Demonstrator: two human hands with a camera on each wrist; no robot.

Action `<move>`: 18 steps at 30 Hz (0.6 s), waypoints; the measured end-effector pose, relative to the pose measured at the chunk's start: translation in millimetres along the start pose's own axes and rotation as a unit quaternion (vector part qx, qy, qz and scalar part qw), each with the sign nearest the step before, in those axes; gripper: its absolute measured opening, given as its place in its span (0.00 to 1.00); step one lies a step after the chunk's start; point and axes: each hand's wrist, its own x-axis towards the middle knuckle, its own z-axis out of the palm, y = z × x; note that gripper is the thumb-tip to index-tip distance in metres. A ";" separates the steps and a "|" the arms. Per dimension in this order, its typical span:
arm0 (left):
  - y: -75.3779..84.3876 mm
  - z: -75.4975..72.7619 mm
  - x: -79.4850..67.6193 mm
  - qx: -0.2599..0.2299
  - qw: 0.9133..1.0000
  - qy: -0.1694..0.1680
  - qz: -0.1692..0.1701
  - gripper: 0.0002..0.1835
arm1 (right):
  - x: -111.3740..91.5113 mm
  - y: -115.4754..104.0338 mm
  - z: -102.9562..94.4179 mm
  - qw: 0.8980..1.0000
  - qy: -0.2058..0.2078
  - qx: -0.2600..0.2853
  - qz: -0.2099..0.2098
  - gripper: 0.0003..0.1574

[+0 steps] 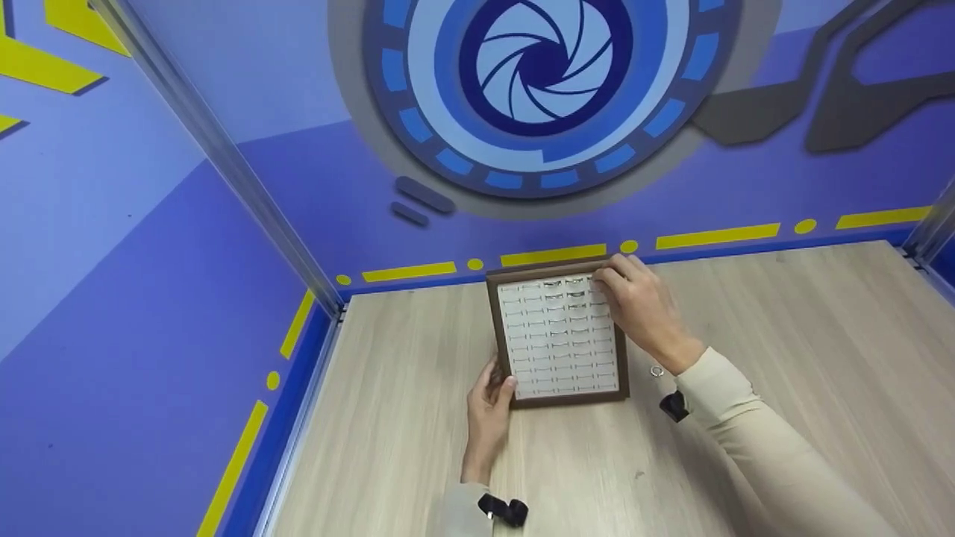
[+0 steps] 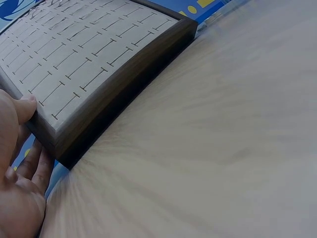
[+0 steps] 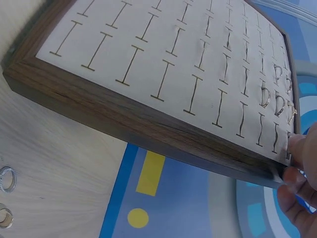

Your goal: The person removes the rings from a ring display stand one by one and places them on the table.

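My left grip (image 1: pixel 489 418) clasps the tray (image 1: pixel 622 365), hold unclear in my right grip (image 1: pixel 645 315); several slotted rings (image 1: pixel 575 294), two unplaced rings (image 3: pixel 13 181).

You are looking at no legible text, label, brand, number or sign; nothing readable is showing in any of your three views.
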 end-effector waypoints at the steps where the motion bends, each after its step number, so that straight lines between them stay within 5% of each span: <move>1: -4.4 0.4 0.3 0.005 1.000 0.003 0.006 0.31 | -0.1 -0.6 -0.5 1.000 0.002 0.000 -0.001 0.06; 8: 9.3 0.0 -1.2 -0.002 0.999 -0.008 0.047 0.28 | -0.8 -2.7 -3.8 1.000 0.014 0.004 -0.010 0.06; 18: 29.4 -0.8 -3.0 -0.015 1.000 -0.012 0.021 0.28 | -2.4 -6.7 -9.4 0.999 0.029 0.008 -0.024 0.08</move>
